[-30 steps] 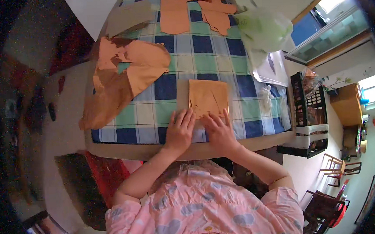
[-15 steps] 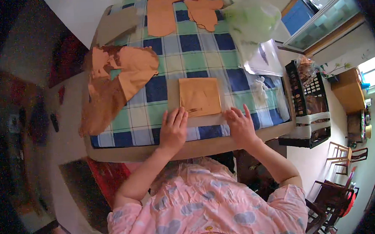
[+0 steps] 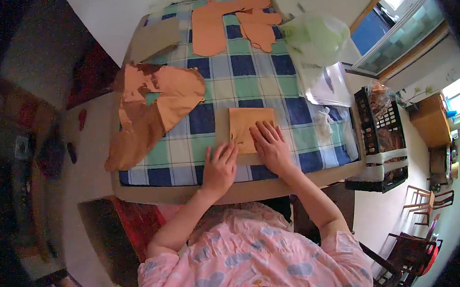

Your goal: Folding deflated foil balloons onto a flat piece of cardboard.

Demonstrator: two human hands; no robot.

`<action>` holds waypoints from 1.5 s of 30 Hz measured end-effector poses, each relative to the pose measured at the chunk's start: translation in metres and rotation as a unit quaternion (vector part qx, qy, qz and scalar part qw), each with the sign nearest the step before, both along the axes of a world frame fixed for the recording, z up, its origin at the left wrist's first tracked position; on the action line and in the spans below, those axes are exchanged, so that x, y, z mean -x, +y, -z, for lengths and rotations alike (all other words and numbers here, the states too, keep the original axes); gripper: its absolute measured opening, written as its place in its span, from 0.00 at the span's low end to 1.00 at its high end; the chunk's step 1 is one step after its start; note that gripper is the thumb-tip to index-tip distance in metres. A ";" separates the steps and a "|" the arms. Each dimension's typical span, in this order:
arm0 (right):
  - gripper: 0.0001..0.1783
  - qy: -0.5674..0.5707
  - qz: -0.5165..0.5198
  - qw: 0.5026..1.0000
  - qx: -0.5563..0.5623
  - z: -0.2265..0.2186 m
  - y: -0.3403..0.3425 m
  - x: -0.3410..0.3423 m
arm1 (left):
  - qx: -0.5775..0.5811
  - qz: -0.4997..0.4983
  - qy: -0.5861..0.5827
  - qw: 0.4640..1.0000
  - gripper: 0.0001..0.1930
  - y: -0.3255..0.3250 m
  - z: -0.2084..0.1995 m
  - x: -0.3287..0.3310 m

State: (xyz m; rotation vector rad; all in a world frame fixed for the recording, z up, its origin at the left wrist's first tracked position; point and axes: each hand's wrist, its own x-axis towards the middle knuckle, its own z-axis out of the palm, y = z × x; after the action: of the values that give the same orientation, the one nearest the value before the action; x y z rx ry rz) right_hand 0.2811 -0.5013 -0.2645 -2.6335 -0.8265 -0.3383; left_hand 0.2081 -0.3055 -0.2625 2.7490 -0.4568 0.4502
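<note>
A folded tan piece of leather-like sheet [image 3: 240, 119] lies in front of me on a slightly larger greyish-beige board [image 3: 222, 127]. My right hand [image 3: 273, 148] rests flat on the right part of the sheet, fingers stretched forward, covering its lower right corner. Beside the lower left edge, my left hand [image 3: 221, 168] has its fingers extended, the fingertips touching the sheet's edge near a small dark mark. Neither hand grips anything. To the left spreads a large irregular tan hide [image 3: 177, 89] with ragged cut-outs.
A blue, green and white checked cloth [image 3: 222, 87] covers the table. More orange-tan cut pieces [image 3: 208, 33] and a grey-beige board [image 3: 157, 41] lie at the far side. Clear plastic bags [image 3: 315, 37] lie far right; a black crate [image 3: 383, 130] stands beyond the right edge.
My right hand has moved left, from beside the sheet's lower right corner onto its top. My left hand stays at the lower left edge. The whole view has shifted slightly.
</note>
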 end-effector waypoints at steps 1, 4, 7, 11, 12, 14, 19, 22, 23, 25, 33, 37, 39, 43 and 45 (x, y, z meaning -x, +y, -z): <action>0.25 -0.001 0.000 1.000 0.001 -0.001 0.000 0.001 | 0.023 -0.002 0.022 0.999 0.20 0.001 -0.002 -0.003; 0.28 0.012 0.001 1.000 0.021 0.000 -0.002 0.000 | 0.071 -0.032 0.059 0.995 0.20 -0.005 -0.007 -0.037; 0.25 -0.014 0.007 1.000 0.011 -0.002 0.001 0.001 | 0.064 -0.048 -0.061 0.995 0.22 -0.023 -0.005 -0.072; 0.23 -0.014 0.011 1.000 0.001 0.002 0.003 0.001 | 0.044 -0.052 -0.064 0.996 0.26 -0.024 0.014 -0.088; 0.22 -0.027 0.005 1.000 -0.008 0.004 0.001 0.000 | 0.030 -0.051 -0.033 0.998 0.28 -0.024 0.018 -0.088; 0.21 -0.040 0.006 0.999 -0.018 0.014 -0.008 -0.007 | 0.014 -0.044 -0.001 0.999 0.30 -0.022 0.022 -0.088; 0.16 0.029 0.271 0.960 -0.062 -0.005 -0.040 -0.055 | -0.003 -0.044 0.033 0.999 0.30 -0.021 0.018 -0.086; 0.14 0.062 0.248 0.965 -0.065 0.002 -0.041 -0.072 | 0.038 -0.020 0.031 0.999 0.34 -0.020 0.025 -0.090; 0.14 0.062 0.251 0.964 -0.066 0.009 -0.043 -0.079 | 0.038 -0.016 0.032 0.999 0.34 -0.021 0.023 -0.090; 0.12 0.059 0.229 0.969 -0.071 0.018 -0.044 -0.090 | 0.026 -0.013 0.032 0.999 0.32 -0.021 0.022 -0.090; 0.14 0.123 0.193 0.962 -0.151 0.006 -0.043 -0.102 | -0.001 -0.023 0.062 0.998 0.31 -0.014 0.021 -0.089; 0.10 0.164 0.152 0.968 -0.115 0.007 -0.050 -0.111 | -0.020 -0.033 0.103 0.994 0.32 -0.015 0.020 -0.086; 0.08 0.158 0.145 0.967 -0.134 0.009 -0.045 -0.118 | -0.035 -0.038 0.101 0.994 0.33 -0.013 0.016 -0.087; 0.08 0.102 0.146 0.973 -0.149 0.006 -0.030 -0.121 | -0.042 -0.051 0.084 0.994 0.33 -0.009 0.013 -0.083; 0.08 0.109 0.160 0.970 -0.147 -0.001 -0.022 -0.119 | -0.047 -0.058 0.077 0.994 0.33 -0.009 0.016 -0.084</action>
State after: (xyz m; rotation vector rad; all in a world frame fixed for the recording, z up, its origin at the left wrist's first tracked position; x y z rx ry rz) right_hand 0.4004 -0.5231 -0.2636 -2.4579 -0.2565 -0.2269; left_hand 0.2918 -0.3141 -0.2780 2.8854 -0.2885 0.2472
